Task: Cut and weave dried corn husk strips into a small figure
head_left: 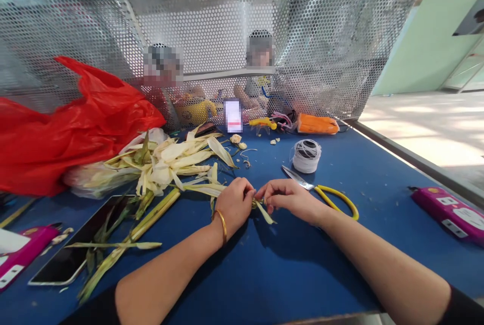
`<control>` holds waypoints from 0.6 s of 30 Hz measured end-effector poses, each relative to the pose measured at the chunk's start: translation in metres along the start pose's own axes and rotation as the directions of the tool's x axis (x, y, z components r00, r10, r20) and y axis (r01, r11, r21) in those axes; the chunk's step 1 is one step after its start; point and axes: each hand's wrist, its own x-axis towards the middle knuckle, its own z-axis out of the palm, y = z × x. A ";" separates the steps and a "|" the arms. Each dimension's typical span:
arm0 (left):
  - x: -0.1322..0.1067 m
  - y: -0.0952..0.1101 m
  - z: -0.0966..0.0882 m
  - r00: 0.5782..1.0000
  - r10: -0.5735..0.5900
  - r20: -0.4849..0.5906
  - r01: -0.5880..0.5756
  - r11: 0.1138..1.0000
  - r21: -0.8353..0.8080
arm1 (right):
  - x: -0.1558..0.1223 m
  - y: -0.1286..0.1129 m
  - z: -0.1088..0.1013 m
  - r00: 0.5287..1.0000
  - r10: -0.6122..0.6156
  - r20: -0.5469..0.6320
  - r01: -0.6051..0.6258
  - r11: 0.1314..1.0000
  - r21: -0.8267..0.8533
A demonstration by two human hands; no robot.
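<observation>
My left hand [235, 203], with a gold bangle at its wrist, is closed on a strip of corn husk [265, 213] over the blue table. My right hand [288, 199] meets it from the right, its thumb and fingers bent in a pinch at the same piece. What lies between the right fingertips is too small to make out. Beyond my left hand is a heap of pale corn husks [177, 158], with longer green stalks [151, 219] running toward me. Scissors with yellow handles [338, 201] lie just behind my right hand, near a spool of white thread [307, 157].
A red plastic bag [113, 103] bulges at the left. A dark tablet-like panel [86, 239] lies under some leaves. Magenta power strips [449, 211] sit at both sides. A phone [233, 116] and an orange packet [316, 124] stand by the perforated metal screen [212, 27]; people are behind it.
</observation>
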 end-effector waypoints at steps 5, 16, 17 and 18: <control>0.003 0.003 -0.003 0.984 -0.146 0.098 0.173 0.904 -0.390 | 0.002 0.004 0.002 0.993 0.117 -0.019 -0.113 0.983 0.143; 0.003 0.006 -0.008 0.912 -0.146 0.384 0.407 0.448 -0.796 | 0.000 0.000 0.000 0.999 -0.043 -0.033 0.042 0.999 -0.024; 0.003 0.007 -0.008 0.917 -0.134 0.375 0.393 0.451 -0.802 | 0.000 0.001 0.000 0.998 -0.055 -0.037 0.054 0.998 -0.024; 0.002 0.007 -0.007 0.926 -0.123 0.358 0.373 0.461 -0.805 | 0.001 0.001 0.000 0.997 -0.065 -0.036 0.064 0.998 -0.025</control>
